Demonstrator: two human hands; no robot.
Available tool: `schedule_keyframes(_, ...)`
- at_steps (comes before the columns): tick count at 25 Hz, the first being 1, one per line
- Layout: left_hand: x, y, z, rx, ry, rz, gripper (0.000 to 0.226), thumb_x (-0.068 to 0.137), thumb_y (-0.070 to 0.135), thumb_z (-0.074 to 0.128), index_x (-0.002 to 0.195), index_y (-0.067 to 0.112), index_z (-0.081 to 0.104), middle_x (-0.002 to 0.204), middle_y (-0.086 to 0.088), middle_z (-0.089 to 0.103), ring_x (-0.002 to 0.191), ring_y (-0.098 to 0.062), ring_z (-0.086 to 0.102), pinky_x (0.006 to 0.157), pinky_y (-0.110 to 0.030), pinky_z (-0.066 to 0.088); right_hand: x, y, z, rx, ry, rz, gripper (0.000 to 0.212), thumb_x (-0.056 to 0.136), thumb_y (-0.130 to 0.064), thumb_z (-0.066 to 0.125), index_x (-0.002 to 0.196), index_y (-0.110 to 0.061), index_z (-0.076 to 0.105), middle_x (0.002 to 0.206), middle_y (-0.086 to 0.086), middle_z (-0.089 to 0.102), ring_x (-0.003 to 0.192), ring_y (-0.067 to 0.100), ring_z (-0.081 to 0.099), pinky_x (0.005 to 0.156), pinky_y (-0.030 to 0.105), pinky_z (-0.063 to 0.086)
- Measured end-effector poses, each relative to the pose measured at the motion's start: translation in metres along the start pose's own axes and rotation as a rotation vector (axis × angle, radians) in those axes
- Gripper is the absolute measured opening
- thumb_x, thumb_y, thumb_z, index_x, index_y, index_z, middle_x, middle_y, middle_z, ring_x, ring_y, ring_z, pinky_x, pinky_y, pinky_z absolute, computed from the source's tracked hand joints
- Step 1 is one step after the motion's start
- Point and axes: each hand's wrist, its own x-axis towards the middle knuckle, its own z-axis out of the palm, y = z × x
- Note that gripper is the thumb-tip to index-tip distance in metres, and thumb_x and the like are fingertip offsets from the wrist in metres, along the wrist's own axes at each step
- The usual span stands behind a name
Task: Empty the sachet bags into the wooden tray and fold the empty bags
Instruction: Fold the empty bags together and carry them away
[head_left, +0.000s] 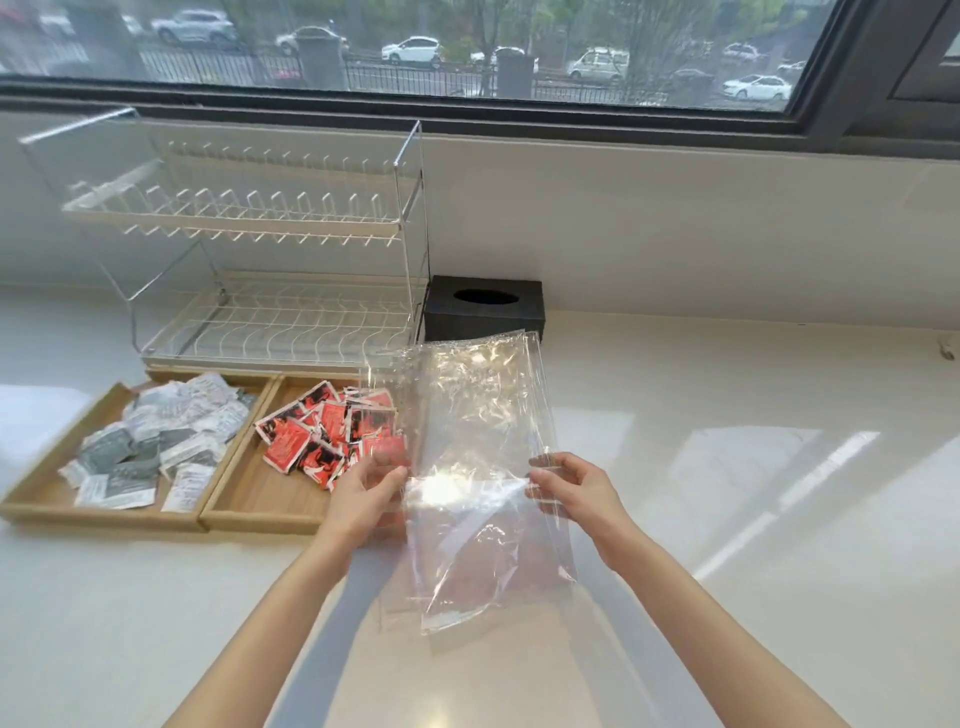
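An empty clear plastic bag (475, 441) is held up above the white counter. My left hand (363, 493) pinches its left edge and my right hand (576, 491) pinches its right edge, about halfway down the bag. The wooden tray (47, 493) lies to the left with two compartments. Grey and white sachets (150, 447) fill the left compartment. Red and black sachets (324, 431) fill the right one, partly seen through the bag. A second clear layer shows behind the bag; I cannot tell whether it is another bag.
A white wire dish rack (270, 249) stands behind the tray against the wall. A black tissue box (483, 309) sits to its right, just beyond the bag. The glossy white counter (753, 467) stretches to the right under a window.
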Motion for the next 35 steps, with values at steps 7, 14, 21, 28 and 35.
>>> schedule_keyframes(7,-0.059,-0.033,-0.075,-0.097,0.128,-0.063,0.017,0.088,0.012,0.055,0.104,0.014,0.05,0.102,-0.006,0.061,0.088,-0.02,0.06,0.064,-0.027,0.051,-0.045,0.012,0.072,-0.074,-0.107,0.009,0.008,0.086,-0.011,0.059,0.086,-0.018,0.063,0.076,-0.001,0.061,0.06,0.006,0.06,0.057,0.013,0.049)
schedule_keyframes(14,-0.149,-0.088,-0.172,-0.075,0.291,-0.123,0.009,0.088,0.012,0.055,0.09,0.019,0.05,0.108,-0.011,0.062,0.086,-0.017,0.061,0.053,-0.015,0.049,-0.12,0.035,0.172,-0.158,-0.246,0.023,0.007,0.087,-0.013,0.059,0.093,-0.013,0.061,0.076,-0.001,0.062,0.064,0.007,0.06,0.058,0.013,0.05)
schedule_keyframes(21,-0.253,-0.149,-0.243,-0.029,0.389,-0.233,0.03,0.087,0.017,0.056,0.114,0.005,0.053,0.118,-0.011,0.061,0.109,-0.027,0.056,0.095,-0.04,0.043,-0.215,0.08,0.246,-0.34,-0.317,0.006,0.024,0.086,-0.023,0.061,0.099,-0.002,0.058,0.085,0.01,0.058,0.079,0.019,0.055,0.076,0.034,0.046)
schedule_keyframes(28,-0.328,-0.182,-0.274,-0.084,0.424,-0.313,0.006,0.089,0.022,0.054,0.094,0.019,0.056,0.091,0.008,0.059,0.082,-0.003,0.053,0.066,-0.016,0.038,-0.271,0.114,0.288,-0.388,-0.346,0.06,0.018,0.083,-0.024,0.061,0.092,-0.01,0.059,0.086,0.01,0.064,0.079,0.02,0.059,0.085,0.041,0.05)
schedule_keyframes(35,-0.354,-0.206,-0.284,-0.122,0.455,-0.444,0.024,0.086,0.009,0.057,0.109,0.011,0.051,0.101,-0.008,0.062,0.095,-0.019,0.057,0.082,-0.028,0.04,-0.282,0.132,0.31,-0.445,-0.403,0.105,0.03,0.082,-0.027,0.062,0.089,0.001,0.054,0.075,0.005,0.054,0.069,0.015,0.051,0.07,0.031,0.044)
